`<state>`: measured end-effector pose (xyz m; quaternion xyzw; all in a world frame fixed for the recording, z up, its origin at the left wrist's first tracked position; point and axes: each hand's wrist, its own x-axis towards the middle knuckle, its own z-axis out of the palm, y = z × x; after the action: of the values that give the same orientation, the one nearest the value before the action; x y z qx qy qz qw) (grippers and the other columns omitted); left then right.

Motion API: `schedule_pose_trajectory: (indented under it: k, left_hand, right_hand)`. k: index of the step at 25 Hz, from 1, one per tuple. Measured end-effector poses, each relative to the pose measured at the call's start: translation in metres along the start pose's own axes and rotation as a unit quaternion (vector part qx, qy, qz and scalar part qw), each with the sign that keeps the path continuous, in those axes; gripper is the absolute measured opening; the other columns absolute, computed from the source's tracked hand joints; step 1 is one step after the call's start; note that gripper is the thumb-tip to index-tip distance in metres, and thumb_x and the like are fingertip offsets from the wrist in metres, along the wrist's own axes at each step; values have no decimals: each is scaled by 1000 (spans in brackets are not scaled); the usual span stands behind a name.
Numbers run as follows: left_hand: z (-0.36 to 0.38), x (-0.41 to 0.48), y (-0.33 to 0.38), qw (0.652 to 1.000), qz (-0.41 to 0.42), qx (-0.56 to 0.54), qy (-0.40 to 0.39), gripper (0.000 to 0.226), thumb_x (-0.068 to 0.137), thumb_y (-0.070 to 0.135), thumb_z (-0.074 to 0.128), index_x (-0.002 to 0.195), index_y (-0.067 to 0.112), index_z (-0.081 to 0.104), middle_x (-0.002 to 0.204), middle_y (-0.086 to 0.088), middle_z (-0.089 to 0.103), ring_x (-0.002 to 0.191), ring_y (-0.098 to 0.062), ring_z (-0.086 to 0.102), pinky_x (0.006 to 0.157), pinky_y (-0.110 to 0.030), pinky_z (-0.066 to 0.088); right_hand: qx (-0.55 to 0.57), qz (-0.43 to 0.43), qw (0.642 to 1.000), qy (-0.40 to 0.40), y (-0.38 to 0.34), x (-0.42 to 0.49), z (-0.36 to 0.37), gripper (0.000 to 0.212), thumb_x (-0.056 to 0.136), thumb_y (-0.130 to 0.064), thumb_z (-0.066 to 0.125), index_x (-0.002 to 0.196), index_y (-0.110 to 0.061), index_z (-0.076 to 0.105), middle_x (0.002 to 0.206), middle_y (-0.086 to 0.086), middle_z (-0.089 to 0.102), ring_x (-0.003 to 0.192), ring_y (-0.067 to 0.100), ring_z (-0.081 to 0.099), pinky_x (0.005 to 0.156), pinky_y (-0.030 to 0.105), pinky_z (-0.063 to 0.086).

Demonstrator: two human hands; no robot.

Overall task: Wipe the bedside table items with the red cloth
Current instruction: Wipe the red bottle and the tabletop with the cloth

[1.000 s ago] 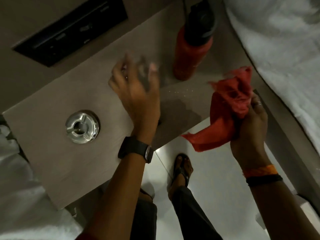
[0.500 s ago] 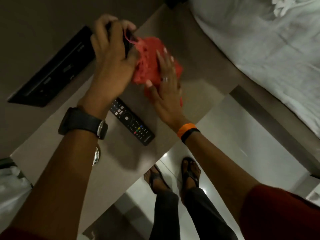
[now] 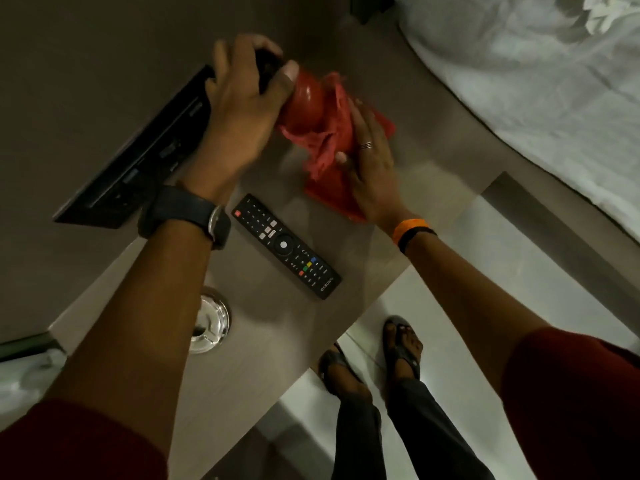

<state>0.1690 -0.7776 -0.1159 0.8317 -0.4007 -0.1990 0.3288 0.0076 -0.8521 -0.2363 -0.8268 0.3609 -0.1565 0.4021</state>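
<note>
A red bottle [image 3: 306,98] with a black cap stands at the back of the wooden bedside table [image 3: 263,341]. My left hand [image 3: 242,112] grips its black top. The red cloth [image 3: 332,147] is wrapped round the bottle's lower body, and my right hand [image 3: 367,161] presses it against the bottle. A black remote control [image 3: 285,245] lies flat on the table, just in front of my hands. A metal ashtray [image 3: 211,320] sits near the table's left front, partly hidden by my left forearm.
A black switch panel [image 3: 138,157] is set in the wall to the left of the bottle. A bed with white sheets [image 3: 519,81] fills the upper right. My sandalled feet [image 3: 374,358] stand on the pale floor by the table's front edge.
The view has shifted since one second ago. My left hand went from reaching over the table to gripping the bottle top. My right hand brought the cloth onto the bottle and has slid it lower.
</note>
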Motion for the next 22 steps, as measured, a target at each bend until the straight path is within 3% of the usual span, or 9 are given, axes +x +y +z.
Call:
schedule_pose_trajectory:
  k: [3, 5, 8, 11, 13, 16, 18, 19, 22]
  left_hand:
    - [-12, 11, -7, 995, 0, 84, -45, 52, 85, 38, 64, 132, 27, 47, 138, -6, 45, 131, -29, 35, 106, -37, 31]
    - [-17, 18, -11, 990, 37, 122, -67, 50, 88, 39, 64, 133, 25, 46, 136, -5, 51, 130, -27, 41, 102, -33, 31]
    - [-14, 19, -15, 994, 42, 72, -65, 36, 96, 29, 54, 127, 15, 47, 111, -6, 64, 104, -23, 61, 81, -29, 44]
    - [-1, 9, -21, 998, 1, 50, -50, 28, 102, 32, 47, 117, 10, 51, 83, 0, 63, 75, -19, 62, 62, -23, 43]
    - [6, 13, -19, 995, -85, 29, -32, 42, 100, 49, 48, 116, 12, 57, 92, -1, 67, 80, -18, 67, 61, -21, 48]
    - [7, 28, -14, 980, -182, -28, -77, 52, 93, 59, 54, 127, 20, 49, 129, -10, 59, 98, -26, 70, 67, -32, 62]
    - [3, 29, -9, 985, -119, -42, -119, 51, 92, 40, 65, 132, 25, 38, 135, -5, 44, 96, -19, 63, 46, -19, 56]
    - [3, 28, -10, 988, -79, -34, -128, 51, 93, 29, 65, 134, 24, 37, 135, -6, 44, 98, -21, 62, 46, -18, 54]
    - [6, 23, -12, 995, -35, 36, -87, 41, 94, 16, 55, 133, 20, 46, 125, -12, 61, 105, -28, 64, 74, -35, 55]
  right_hand:
    - [23, 32, 998, -41, 8, 3, -13, 60, 103, -23, 51, 154, -9, 24, 163, 15, 26, 151, 31, 25, 125, 49, 23]
    - [9, -12, 1000, -11, -10, 9, -15, 57, 103, -24, 48, 154, -8, 27, 162, 17, 28, 150, 33, 27, 124, 51, 23]
    - [-78, -117, 990, 32, -38, 19, -7, 58, 103, -37, 43, 155, -15, 27, 163, 10, 29, 151, 30, 28, 124, 54, 22]
    - [-134, -134, 981, 35, -21, 14, -10, 59, 102, -47, 38, 154, -22, 29, 162, 5, 32, 150, 26, 30, 122, 54, 24]
    - [-152, -76, 985, 33, 7, 4, -17, 61, 101, -46, 44, 155, -22, 27, 164, 6, 26, 153, 28, 22, 124, 52, 20]
    - [-112, 4, 994, 11, 26, 1, -27, 63, 102, -38, 50, 156, -18, 23, 166, 11, 19, 155, 32, 13, 127, 50, 14]
    - [-128, -21, 991, 19, 14, 8, -25, 62, 102, -39, 49, 155, -19, 24, 164, 13, 23, 153, 35, 19, 126, 50, 16]
    - [-143, -55, 988, 32, 3, 11, -23, 62, 101, -41, 49, 155, -20, 27, 163, 13, 28, 151, 35, 24, 125, 50, 20]
    - [-163, -169, 970, 68, -23, 23, -13, 61, 98, -43, 53, 152, -22, 34, 158, 9, 38, 145, 30, 37, 119, 51, 32]
